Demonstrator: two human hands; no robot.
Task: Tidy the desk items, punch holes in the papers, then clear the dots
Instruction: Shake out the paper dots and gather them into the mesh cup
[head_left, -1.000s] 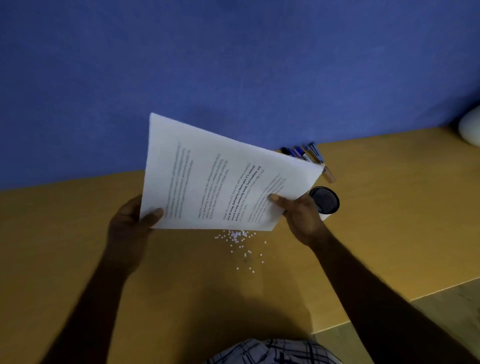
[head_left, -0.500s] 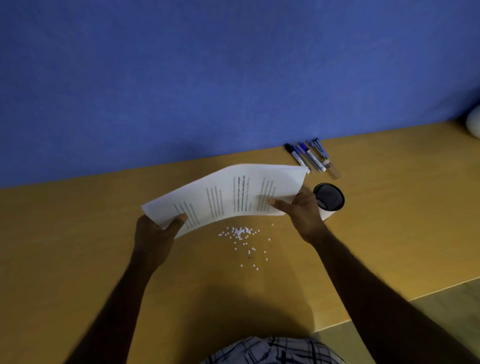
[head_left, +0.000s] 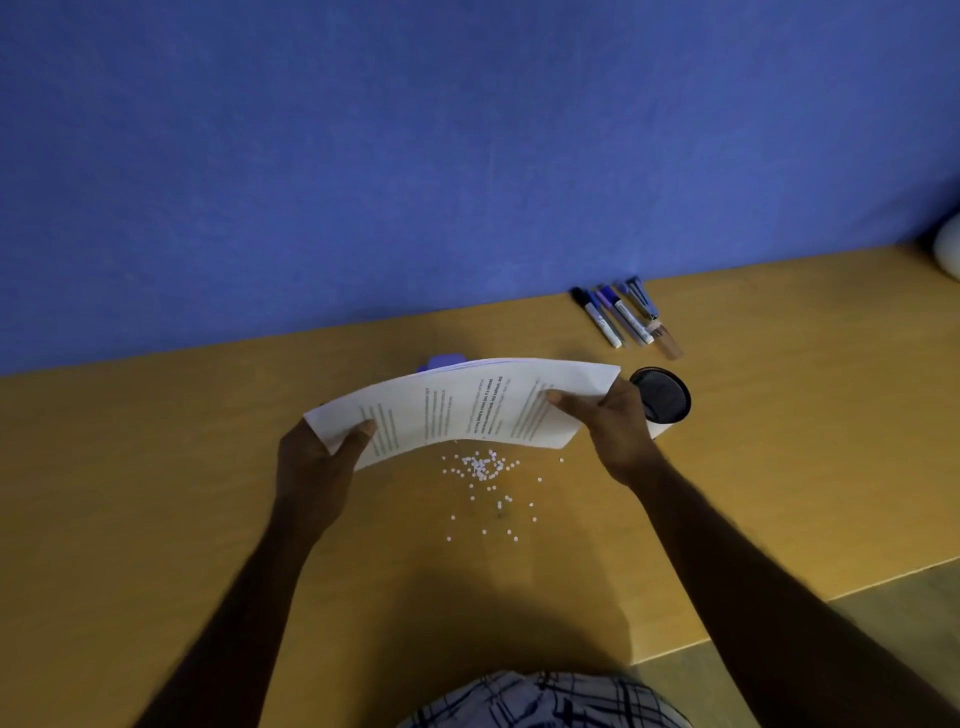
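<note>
Lowered from near-upright a second ago, the papers (head_left: 467, 410) now sag almost flat just above the bench (head_left: 156, 493). The left hand (head_left: 317, 462) pinches their near-left corner, thumb on top. A purple thing (head_left: 441, 362), perhaps the punch, peeks out behind their far edge. Dots (head_left: 480, 467) lie scattered on the bench just near of the sheets, uncleared. The right hand (head_left: 618, 431) grips the right edge, thumb across the print, beside a black cup (head_left: 667, 400); pens (head_left: 623, 317) lie farther right by the wall. Light and limp, the sheets bow between the hands, so holding both ends suits them. The tiny dots would probably scatter at a breath.
</note>
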